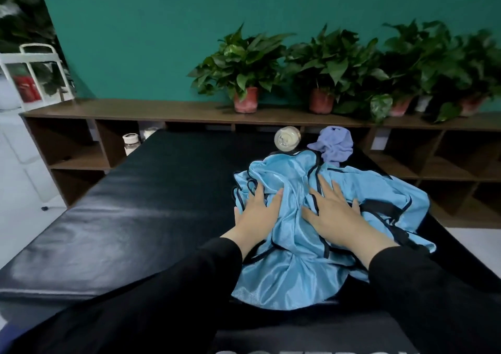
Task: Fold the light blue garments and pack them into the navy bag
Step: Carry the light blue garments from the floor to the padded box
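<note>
stage: early, nothing folded or packed | light blue garments (306, 212) lie crumpled in one heap on the black surface (151, 191) | left hand (259, 212) and right hand (334, 212) are pressed flat on heap, fingers spread, nothing gripped | navy bag not seen | left: folding, packing

The rightmost plants (471, 63) on the shelf (135, 111) are smeared with blur. White lettering (311, 351) at the bottom is cut off by the picture's edge. The light blue garments (292, 272) hide the far right part of the black table (135, 204). The navy bag cannot be made out.
</note>
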